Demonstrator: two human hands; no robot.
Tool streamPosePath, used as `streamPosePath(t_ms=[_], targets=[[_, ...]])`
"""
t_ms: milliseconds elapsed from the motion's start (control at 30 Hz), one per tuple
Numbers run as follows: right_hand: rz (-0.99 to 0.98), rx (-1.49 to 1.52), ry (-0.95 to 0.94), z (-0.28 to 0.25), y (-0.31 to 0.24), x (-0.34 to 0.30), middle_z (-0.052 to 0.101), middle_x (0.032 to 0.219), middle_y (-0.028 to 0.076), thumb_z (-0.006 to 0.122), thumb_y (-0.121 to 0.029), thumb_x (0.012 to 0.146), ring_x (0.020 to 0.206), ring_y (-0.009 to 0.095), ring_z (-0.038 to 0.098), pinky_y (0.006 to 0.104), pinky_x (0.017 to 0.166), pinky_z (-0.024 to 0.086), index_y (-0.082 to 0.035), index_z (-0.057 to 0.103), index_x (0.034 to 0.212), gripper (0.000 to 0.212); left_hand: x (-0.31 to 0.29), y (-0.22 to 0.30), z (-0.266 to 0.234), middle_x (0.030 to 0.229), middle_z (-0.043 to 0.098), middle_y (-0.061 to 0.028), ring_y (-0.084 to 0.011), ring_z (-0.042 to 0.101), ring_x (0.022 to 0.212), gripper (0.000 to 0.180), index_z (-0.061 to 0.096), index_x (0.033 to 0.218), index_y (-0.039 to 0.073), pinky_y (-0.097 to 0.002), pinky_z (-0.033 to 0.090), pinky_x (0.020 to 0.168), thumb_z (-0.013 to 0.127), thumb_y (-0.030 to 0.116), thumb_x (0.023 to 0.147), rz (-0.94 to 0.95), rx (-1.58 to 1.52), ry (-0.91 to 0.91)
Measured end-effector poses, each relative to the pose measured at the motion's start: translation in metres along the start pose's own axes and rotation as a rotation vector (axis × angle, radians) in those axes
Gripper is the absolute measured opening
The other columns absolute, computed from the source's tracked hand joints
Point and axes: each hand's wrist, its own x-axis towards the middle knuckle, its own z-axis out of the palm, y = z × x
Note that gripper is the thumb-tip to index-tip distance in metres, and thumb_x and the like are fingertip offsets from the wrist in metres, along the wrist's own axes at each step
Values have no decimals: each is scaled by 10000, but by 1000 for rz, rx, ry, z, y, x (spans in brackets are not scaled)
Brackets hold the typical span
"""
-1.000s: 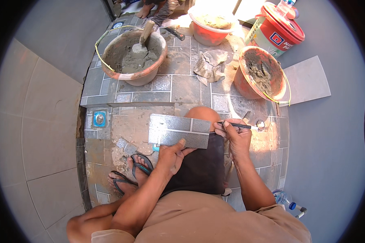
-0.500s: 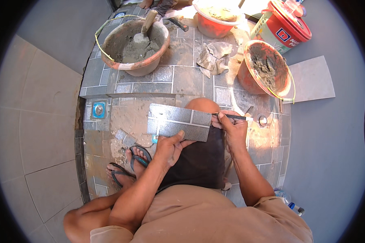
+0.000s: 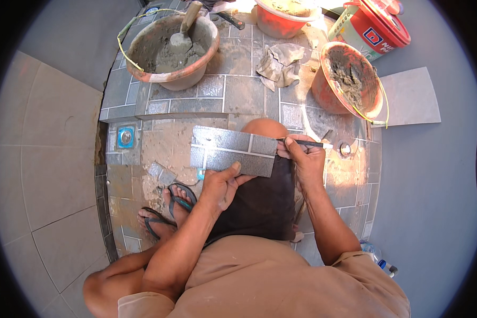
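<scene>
A grey patterned tile (image 3: 232, 151), crossed by light lines, is held above my knee. My left hand (image 3: 221, 186) grips its lower edge, thumb on top and fingers underneath. In my right hand (image 3: 305, 161) a dark pen (image 3: 314, 143) with a white end is pinched between thumb and fingers. The pen's tip points left at the tile's right edge; whether it touches I cannot tell.
Beyond my knee stand a mortar tub (image 3: 193, 79) with a trowel (image 3: 186, 29) in it, a tilted orange bucket of mortar (image 3: 373, 108) and a crumpled cloth (image 3: 281, 63). A loose pale tile (image 3: 411, 98) leans by the right wall. A floor drain (image 3: 125, 137) lies left.
The tile appears slightly higher in view, still in my left hand. The pen stays at the tile's right edge. The surroundings have shifted a little with my head.
</scene>
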Motion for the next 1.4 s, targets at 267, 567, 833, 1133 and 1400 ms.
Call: streamPosePath(t_ms=[267, 567, 833, 1133, 1400], targets=[[2, -8, 1, 1, 0, -1, 771, 960, 148, 749, -40, 972, 859, 185, 763, 303, 779, 632, 51, 715, 1086, 150, 0, -1, 0, 1331, 647, -251, -404, 679, 1213, 401, 500, 1401, -68, -588, 605, 1014, 609, -20, 1018, 1, -2, 19], [2, -31, 5, 2, -3, -5, 769, 942, 158, 733, 8, 958, 833, 188, 768, 290, 765, 640, 67, 713, 1048, 110, -2, 1, 4, 1313, 655, -261, -405, 692, 1192, 391, 503, 1387, -79, -585, 612, 1008, 610, -22, 1015, 9, 22, 31], [9, -40, 3, 2, -5, -9, 765, 939, 166, 724, 26, 953, 838, 192, 771, 294, 773, 644, 76, 709, 1032, 95, -3, 1, 4, 1318, 648, -258, -401, 686, 1201, 387, 504, 1389, -68, -590, 608, 1008, 602, -28, 1016, 6, 17, 28], [23, -82, -12, 2, -7, -20, 763, 947, 160, 719, 23, 958, 858, 189, 771, 284, 776, 639, 74, 707, 1029, 88, -2, -1, 0, 1355, 634, -204, -378, 653, 1258, 437, 500, 1424, -22, -575, 585, 1034, 623, 7, 1006, 13, 30, -2], [4, -133, -21, -1, -3, -28, 765, 909, 135, 715, 14, 965, 805, 157, 753, 268, 748, 623, 62, 716, 1017, 72, -1, -4, -1, 1327, 656, -224, -384, 691, 1194, 400, 520, 1403, -31, -573, 614, 991, 616, -19, 1015, 24, -17, 2]])
